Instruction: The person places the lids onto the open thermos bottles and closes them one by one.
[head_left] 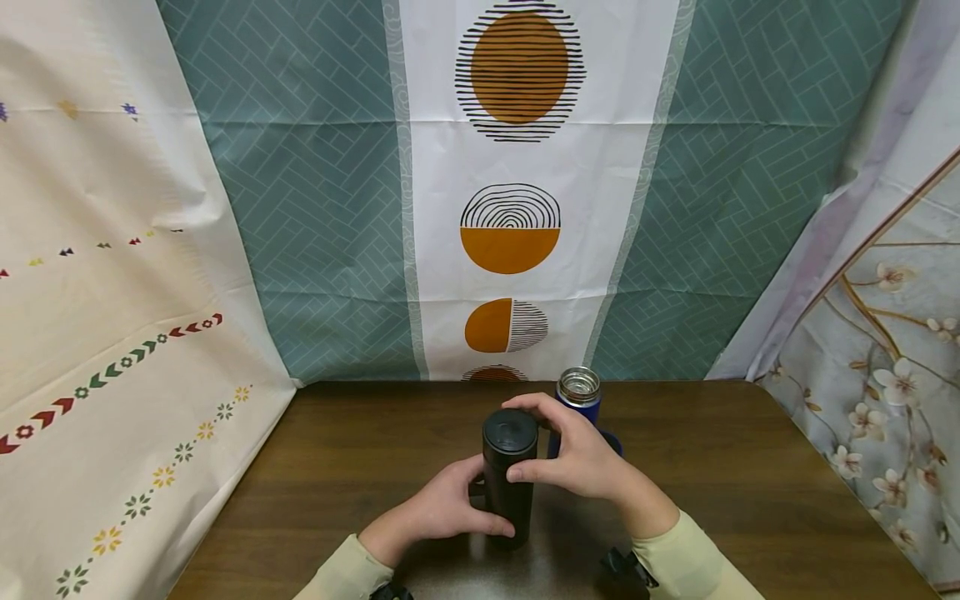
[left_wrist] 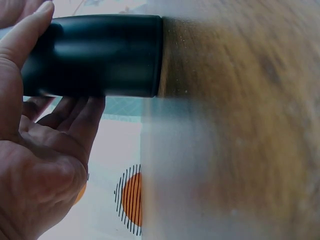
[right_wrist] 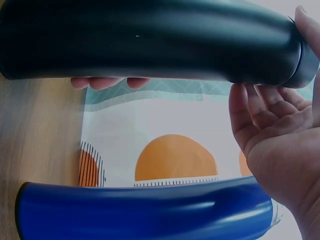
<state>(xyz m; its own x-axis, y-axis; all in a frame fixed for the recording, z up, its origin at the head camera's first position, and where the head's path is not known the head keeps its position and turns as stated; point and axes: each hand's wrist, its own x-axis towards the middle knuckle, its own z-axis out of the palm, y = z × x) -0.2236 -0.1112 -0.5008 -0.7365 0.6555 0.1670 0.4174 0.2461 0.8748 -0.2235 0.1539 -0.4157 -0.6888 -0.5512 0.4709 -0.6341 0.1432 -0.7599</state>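
Note:
A black thermos flask (head_left: 508, 496) stands upright on the table, its lid (head_left: 511, 432) on top. My left hand (head_left: 448, 502) grips the flask's lower body, thumb across the near side and fingers behind. Around the top, my right hand (head_left: 576, 454) holds the lid, with the thumb at the near side and the fingertips reaching over the far side. In the right wrist view the black flask (right_wrist: 150, 40) spans the upper part, and the right hand (right_wrist: 285, 145) is at its lid end. The left wrist view shows the flask's base (left_wrist: 125, 55) on the wood.
Behind my right hand stands a blue thermos flask (head_left: 589, 410), its steel mouth uncovered. A small blue piece (head_left: 612, 441), partly hidden, lies beside it. The brown wooden table (head_left: 360, 442) ends at a patterned cloth (head_left: 337, 250) hanging behind.

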